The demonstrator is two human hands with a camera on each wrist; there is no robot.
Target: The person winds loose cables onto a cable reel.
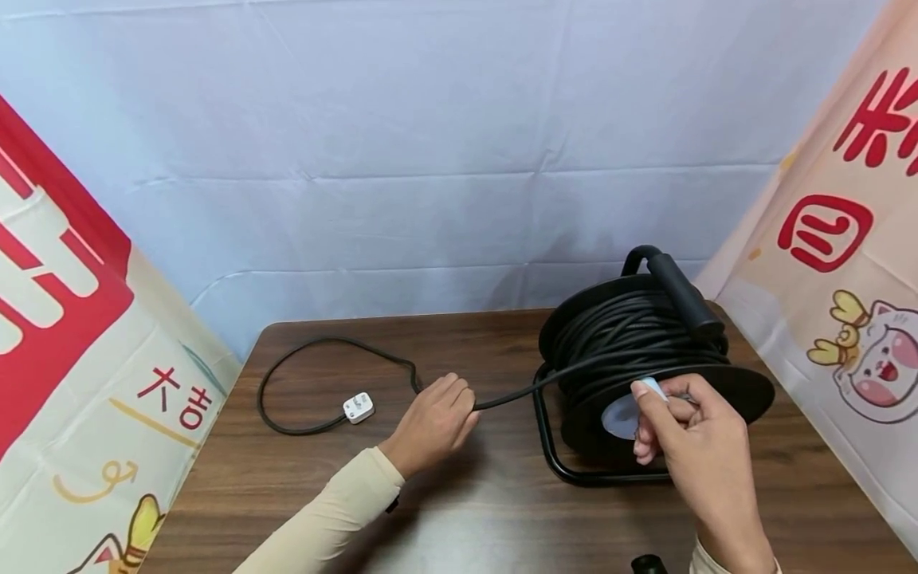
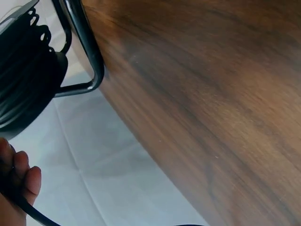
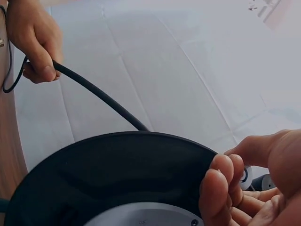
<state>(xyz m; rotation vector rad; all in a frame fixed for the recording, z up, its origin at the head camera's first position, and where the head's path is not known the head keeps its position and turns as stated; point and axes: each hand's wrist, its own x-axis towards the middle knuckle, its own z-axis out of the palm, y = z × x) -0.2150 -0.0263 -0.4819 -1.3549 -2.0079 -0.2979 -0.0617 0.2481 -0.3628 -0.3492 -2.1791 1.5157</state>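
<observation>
A black cable reel [image 1: 746, 391], wound with many turns of black cable [image 1: 512, 396], stands at the right of the table on a tubular frame. Left of it, my left hand [image 1: 433, 422] grips the cable, which runs taut from the drum to the fist. Beyond that hand the cable loops over the tabletop and ends in a white plug [image 1: 358, 407]. At the reel's near flange, my right hand [image 1: 699, 446] pinches a small light-blue knob [image 1: 651, 388] between thumb and forefinger. Its fingers [image 3: 221, 188] overlap the flange rim in the right wrist view.
The reel's black carrying handle [image 1: 684, 295] sticks up over the drum. A wood-grain table [image 1: 488, 494] lies below, with a pale cloth [image 1: 402, 159] behind it and printed banners on both sides. A black round-ended object [image 1: 649, 564] shows at the bottom edge.
</observation>
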